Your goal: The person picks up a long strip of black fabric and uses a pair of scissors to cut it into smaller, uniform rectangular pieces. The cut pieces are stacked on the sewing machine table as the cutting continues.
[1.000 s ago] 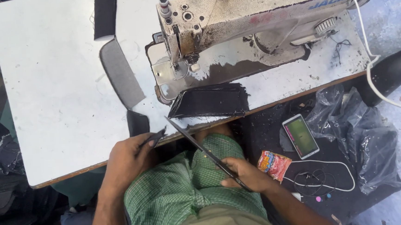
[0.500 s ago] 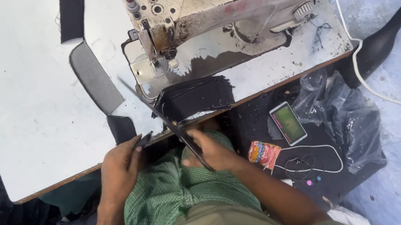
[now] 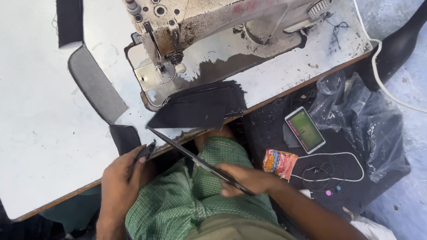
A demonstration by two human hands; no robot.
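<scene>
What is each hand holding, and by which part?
The right hand holds long scissors by the handle end, blades pointing up towards the table. The left hand pinches the end of a small dark fabric piece.

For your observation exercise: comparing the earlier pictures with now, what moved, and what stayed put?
The right hand, gripping the scissors, swung in toward the table edge and then drew back a little. The left hand kept pinching the dark strip. The black cloth stayed under the machine.
</scene>
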